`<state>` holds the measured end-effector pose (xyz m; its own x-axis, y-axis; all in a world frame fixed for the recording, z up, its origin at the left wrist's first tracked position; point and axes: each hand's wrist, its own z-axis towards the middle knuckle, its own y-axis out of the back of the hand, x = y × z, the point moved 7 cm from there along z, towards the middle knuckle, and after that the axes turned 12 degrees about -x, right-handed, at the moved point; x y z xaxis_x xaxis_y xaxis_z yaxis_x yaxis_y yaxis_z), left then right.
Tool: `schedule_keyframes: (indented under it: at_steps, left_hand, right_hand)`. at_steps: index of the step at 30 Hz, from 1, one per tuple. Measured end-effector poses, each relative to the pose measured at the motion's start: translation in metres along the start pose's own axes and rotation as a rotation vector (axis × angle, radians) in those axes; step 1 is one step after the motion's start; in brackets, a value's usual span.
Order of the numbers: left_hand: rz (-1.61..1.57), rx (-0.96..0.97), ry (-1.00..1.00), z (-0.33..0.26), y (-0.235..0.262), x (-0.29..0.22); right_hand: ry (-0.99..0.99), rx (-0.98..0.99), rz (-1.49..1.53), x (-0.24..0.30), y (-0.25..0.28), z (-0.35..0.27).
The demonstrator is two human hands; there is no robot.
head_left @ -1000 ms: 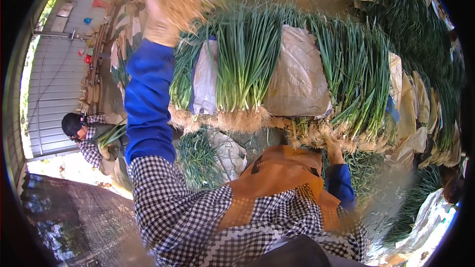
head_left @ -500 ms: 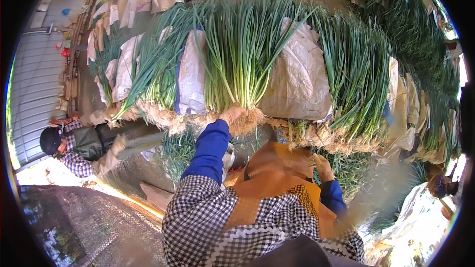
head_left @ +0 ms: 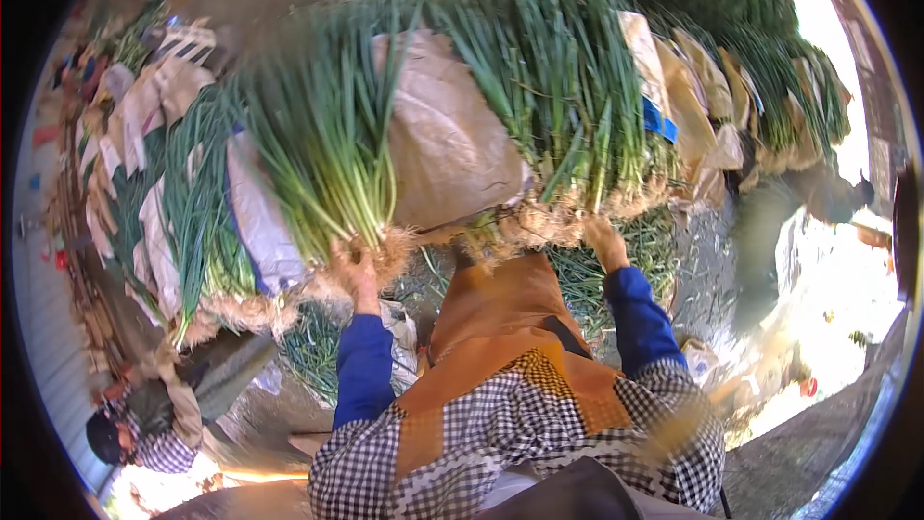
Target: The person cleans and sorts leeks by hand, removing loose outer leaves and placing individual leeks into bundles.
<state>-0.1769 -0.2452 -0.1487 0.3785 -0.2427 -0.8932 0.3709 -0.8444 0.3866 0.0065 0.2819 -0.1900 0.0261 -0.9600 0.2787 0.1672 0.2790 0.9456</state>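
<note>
A large bunch of green onions [head_left: 332, 164] stands with its leaves pointing away from me and its bushy pale roots toward me. My left hand [head_left: 358, 277] is closed on the root end of this bunch. To the right, beyond a whitish woven sack [head_left: 448, 125], lies another thick pile of green onions [head_left: 558, 87]. My right hand [head_left: 606, 243] is at the roots along that pile's near edge, its fingers closed about the base of a few stalks. Its fingertips are partly hidden among the roots.
A co-worker [head_left: 144, 424] in a dark cap and checked sleeves reaches toward more onions at the left. Loose green leaves [head_left: 616, 279] litter the ground beside my orange apron [head_left: 500, 308]. More sacks [head_left: 707, 87] and onion piles stand at the right.
My view has turned to the right, so the bunch appears further left. My right hand has moved from beside my apron up to the right pile's roots; my left hand stays at the bunch's roots.
</note>
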Motion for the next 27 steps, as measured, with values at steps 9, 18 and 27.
schedule_keyframes:
  at_steps: [9, 18, 27]
  left_hand:
    - [1.016, 0.104, -0.735, -0.042, -0.06, -0.105]
    - [-0.101, 0.917, 0.174, -0.287, -0.243, -0.055]
    - [-0.221, 0.783, 0.552, -0.289, -0.252, 0.001]
  right_hand:
    - [-0.883, 0.578, -0.095, -0.091, -0.028, 0.069]
    - [-0.911, 0.184, 0.545, -0.024, 0.023, 0.056]
    - [-0.61, 0.604, 0.155, -0.011, -0.036, 0.072]
